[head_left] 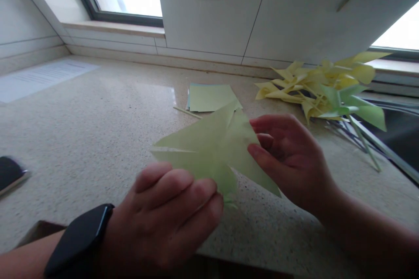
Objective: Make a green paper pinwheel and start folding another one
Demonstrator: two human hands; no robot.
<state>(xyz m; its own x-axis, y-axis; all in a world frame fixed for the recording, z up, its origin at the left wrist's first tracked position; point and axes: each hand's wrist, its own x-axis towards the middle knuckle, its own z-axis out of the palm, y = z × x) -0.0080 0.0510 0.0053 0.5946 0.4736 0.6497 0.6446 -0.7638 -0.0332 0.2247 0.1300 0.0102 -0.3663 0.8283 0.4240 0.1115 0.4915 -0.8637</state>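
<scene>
A pale green sheet of paper, slit inward from its corners, is held up between both hands above the counter. My left hand, with a black watch on the wrist, is closed on the paper's near edge. My right hand pinches the right edge between thumb and fingers. Below the left fingertips a small green bit shows, too blurred to make out. Behind the sheet lie a stack of green paper squares and a thin pale stick.
Several yellow paper pinwheels and a green pinwheel on a stick lie at the right, by a dark sink. A printed sheet lies far left. A dark phone-like object sits at the left edge.
</scene>
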